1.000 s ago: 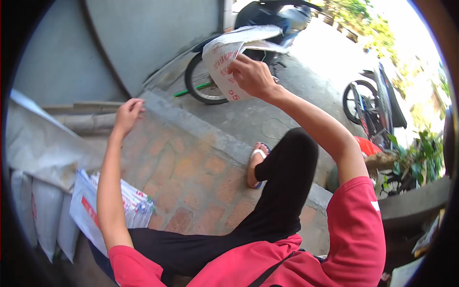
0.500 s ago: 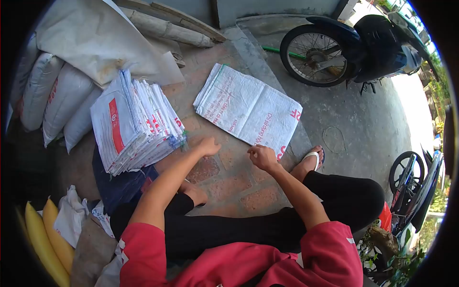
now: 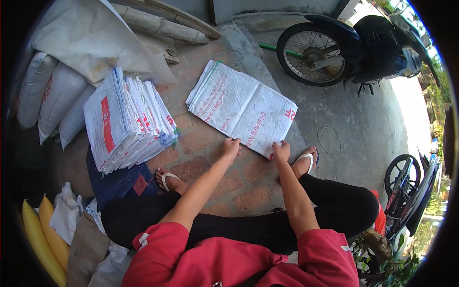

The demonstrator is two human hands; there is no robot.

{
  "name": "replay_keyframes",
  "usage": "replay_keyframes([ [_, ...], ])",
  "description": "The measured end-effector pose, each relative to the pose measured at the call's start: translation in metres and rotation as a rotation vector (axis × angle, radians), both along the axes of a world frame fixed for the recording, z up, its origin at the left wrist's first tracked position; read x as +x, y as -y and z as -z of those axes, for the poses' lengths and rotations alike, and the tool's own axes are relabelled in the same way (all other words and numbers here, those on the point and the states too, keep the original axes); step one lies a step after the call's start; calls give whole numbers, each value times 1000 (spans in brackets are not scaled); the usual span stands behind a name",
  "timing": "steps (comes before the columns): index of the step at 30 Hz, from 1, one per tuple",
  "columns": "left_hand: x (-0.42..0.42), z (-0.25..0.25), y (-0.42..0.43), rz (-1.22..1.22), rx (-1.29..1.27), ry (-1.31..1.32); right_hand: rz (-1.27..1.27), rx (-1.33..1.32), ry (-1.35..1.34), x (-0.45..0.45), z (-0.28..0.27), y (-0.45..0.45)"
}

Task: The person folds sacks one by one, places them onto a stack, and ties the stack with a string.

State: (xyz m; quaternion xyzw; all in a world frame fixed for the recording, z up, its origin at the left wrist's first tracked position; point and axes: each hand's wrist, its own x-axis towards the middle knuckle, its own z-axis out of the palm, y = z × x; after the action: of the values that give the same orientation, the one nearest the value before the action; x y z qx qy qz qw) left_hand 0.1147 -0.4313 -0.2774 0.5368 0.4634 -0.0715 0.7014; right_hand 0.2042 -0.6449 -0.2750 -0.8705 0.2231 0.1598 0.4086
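Note:
A small pile of flat, folded white woven sacks (image 3: 248, 103) with red print lies on the brick floor in front of me. My left hand (image 3: 232, 148) is closed at the pile's near edge, fingertips pinching the edge of a sack. At the near right corner, my right hand (image 3: 281, 151) grips the sack, fingers on top and the thumb hidden. How many layers the fingers hold is not visible. To the left, a taller stack of folded sacks (image 3: 126, 126) leans on a dark blue cloth (image 3: 114, 184).
Full white sacks (image 3: 62, 95) under a beige sheet (image 3: 91, 43) stand at the far left. Bamboo poles (image 3: 162, 26) lie behind. A motorcycle (image 3: 354, 52) is at the back right, another bike (image 3: 406, 191) at the right edge. Yellow bags (image 3: 43, 234) sit at the lower left.
My left hand has moved right, from beside the tall stack to the near edge of the sack pile. My right hand has shifted slightly right, onto the pile's corner.

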Motion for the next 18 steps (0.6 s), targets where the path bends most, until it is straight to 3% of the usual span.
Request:
replay_keyframes([
  [2, 2, -2, 0, -106, 75, -45, -69, -2, -4, -6, 21, -7],
  [4, 2, 7, -13, -215, -67, 28, -194, -35, -8, -14, 35, -5],
  [8, 3, 9, -31, -294, -216, 162, -389, -171, 42, -42, -6, -23],
  [10, 9, -8, -27, -274, -93, 237, -537, -295, 86, -54, -34, -35],
  [13, 35, -24, -10, -283, 126, 448, -546, -213, 199, -55, -55, -46],
  [16, 65, -73, -1, -243, 359, 643, -474, -157, 493, -38, -51, -49],
  [18, 80, -108, -2, -280, 333, 698, -485, -81, 740, -27, -64, -53],
])
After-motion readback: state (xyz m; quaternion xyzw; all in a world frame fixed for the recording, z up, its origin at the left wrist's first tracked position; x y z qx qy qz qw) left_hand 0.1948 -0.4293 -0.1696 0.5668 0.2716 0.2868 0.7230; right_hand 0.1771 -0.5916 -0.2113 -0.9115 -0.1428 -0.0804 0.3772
